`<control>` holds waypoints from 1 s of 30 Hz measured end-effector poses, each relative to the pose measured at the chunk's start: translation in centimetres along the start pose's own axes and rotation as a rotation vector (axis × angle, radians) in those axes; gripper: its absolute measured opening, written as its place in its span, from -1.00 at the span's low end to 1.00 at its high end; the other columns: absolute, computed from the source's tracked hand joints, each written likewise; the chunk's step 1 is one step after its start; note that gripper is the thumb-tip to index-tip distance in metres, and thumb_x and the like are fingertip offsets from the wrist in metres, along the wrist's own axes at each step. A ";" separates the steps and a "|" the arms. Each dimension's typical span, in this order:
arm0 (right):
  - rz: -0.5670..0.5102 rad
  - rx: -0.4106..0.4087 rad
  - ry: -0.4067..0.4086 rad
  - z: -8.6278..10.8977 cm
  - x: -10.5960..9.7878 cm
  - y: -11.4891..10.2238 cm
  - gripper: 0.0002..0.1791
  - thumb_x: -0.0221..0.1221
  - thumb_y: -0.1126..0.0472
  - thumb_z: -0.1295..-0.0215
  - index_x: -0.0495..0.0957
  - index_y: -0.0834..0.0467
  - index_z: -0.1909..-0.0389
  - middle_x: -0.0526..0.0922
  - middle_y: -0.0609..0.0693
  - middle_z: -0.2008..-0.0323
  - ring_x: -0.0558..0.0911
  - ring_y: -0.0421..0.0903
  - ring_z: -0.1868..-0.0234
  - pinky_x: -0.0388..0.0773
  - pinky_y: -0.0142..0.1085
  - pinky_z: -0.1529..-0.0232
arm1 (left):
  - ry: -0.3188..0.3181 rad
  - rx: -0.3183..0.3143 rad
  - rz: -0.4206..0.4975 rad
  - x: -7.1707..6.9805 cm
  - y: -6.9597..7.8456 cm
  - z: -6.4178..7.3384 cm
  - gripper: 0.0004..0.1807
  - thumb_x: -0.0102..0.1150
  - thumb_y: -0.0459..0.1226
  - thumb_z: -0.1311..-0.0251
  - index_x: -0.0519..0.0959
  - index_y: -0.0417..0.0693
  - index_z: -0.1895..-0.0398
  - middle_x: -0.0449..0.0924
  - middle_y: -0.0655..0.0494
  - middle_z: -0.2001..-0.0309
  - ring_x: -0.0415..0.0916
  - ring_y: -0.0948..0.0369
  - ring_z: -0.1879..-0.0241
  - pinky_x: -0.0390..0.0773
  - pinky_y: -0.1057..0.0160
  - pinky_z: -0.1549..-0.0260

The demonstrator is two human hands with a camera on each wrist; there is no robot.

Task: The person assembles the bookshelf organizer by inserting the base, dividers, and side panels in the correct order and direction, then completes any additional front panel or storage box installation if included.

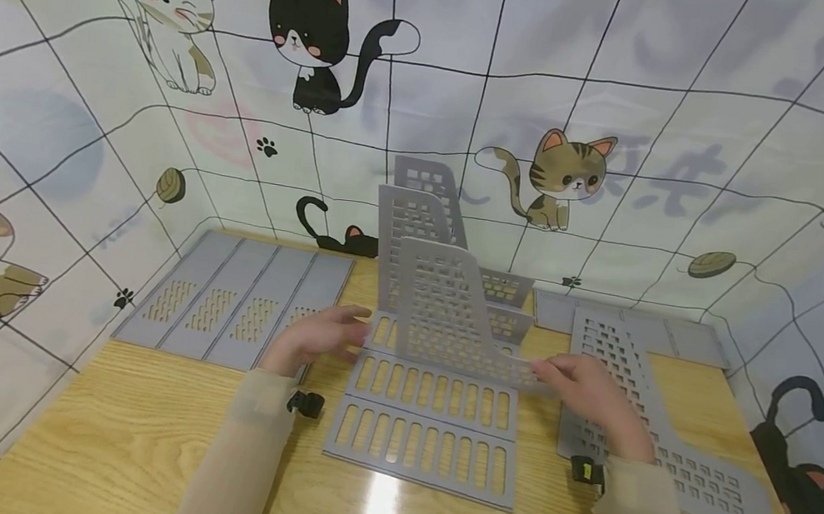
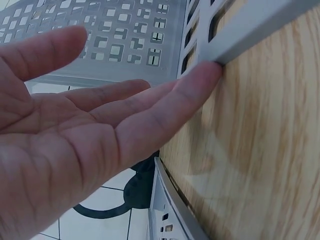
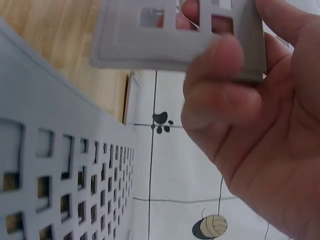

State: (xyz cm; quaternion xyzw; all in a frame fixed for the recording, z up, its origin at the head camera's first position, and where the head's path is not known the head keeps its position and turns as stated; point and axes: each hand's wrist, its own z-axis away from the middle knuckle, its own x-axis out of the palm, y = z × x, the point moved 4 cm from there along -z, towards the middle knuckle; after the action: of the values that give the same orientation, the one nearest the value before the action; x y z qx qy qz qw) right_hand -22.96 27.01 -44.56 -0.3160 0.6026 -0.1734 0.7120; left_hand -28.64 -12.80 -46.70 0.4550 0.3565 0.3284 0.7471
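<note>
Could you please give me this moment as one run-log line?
right hand: grips front upright panel | left hand: touches slotted sheet | two more upright panels: behind

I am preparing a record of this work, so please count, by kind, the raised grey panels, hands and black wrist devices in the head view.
Raised grey panels: 3
Hands: 2
Black wrist devices: 2
Total: 7

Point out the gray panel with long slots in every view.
Head: long-slotted panel at lower centre.
Left wrist: long-slotted panel at upper right, cut off by the frame.
Right wrist: not visible.
Shared landmark: wooden tabletop, also at left wrist's right side, right wrist's upper left.
</note>
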 end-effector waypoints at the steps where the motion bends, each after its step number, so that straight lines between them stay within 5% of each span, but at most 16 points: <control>1: -0.005 0.009 -0.004 0.0 0.0 0.1 -0.41 0.04 -0.15 -0.60 0.31 0.09 0.64 0.25 -0.12 0.69 0.25 -0.14 0.63 0.30 -0.25 0.48 | 0.004 0.001 0.004 0.0 0.0 0.0 -0.35 -0.07 -0.22 -0.60 0.07 -0.34 -0.60 0.37 -0.41 -0.38 0.48 -0.25 -0.29 0.60 -0.10 -0.19; 11: 0.015 0.065 -0.051 0.7 -1.2 0.9 -0.42 0.03 -0.19 -0.59 0.30 0.08 0.60 0.32 -0.11 0.73 0.29 -0.12 0.66 0.30 -0.24 0.48 | 0.078 -0.074 -0.047 -0.2 -0.4 -0.3 -0.63 -0.01 -0.32 -0.47 0.55 -0.50 -0.11 0.67 -0.29 0.09 0.68 -0.04 0.14 0.75 0.05 0.12; 17: 0.044 0.107 -0.068 0.9 -1.3 0.8 -0.39 0.00 -0.23 -0.59 0.39 0.12 0.59 0.28 -0.12 0.73 0.26 -0.13 0.64 0.30 -0.23 0.48 | 0.078 -0.104 -0.033 0.0 -0.5 -0.5 -0.64 -0.05 -0.35 -0.48 0.57 -0.54 -0.05 0.66 -0.28 0.13 0.67 0.00 0.19 0.76 0.08 0.18; 30: 0.074 0.033 -0.019 0.1 0.1 -0.8 -0.39 0.02 -0.20 -0.59 0.28 0.04 0.66 0.25 -0.14 0.73 0.19 -0.16 0.65 0.24 -0.29 0.53 | 0.084 -0.121 0.025 0.1 -0.9 -0.6 -0.65 -0.12 -0.38 -0.53 0.54 -0.53 -0.11 0.60 -0.28 0.06 0.64 0.00 0.18 0.76 0.06 0.16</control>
State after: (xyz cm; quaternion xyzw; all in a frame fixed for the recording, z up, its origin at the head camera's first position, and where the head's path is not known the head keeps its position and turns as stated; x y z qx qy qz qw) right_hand -22.77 26.32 -44.12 -0.2832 0.6041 -0.1540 0.7288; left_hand -28.98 -12.80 -47.73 0.3993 0.3611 0.3774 0.7535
